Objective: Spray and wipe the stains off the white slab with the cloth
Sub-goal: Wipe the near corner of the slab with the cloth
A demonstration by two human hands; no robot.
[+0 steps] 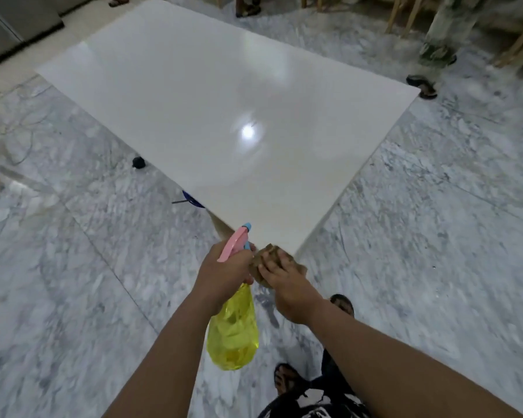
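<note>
Grey marble floor surrounds the white slab, which lies flat with its near corner toward the person and its long axis running away toward the upper left. At that corner the two hands are close together. The left hand grips the neck of a yellow spray bottle, body hanging down, pink nozzle pointing up over the slab. The right hand presses a brown cloth onto the corner, fingers curled over it.
</note>
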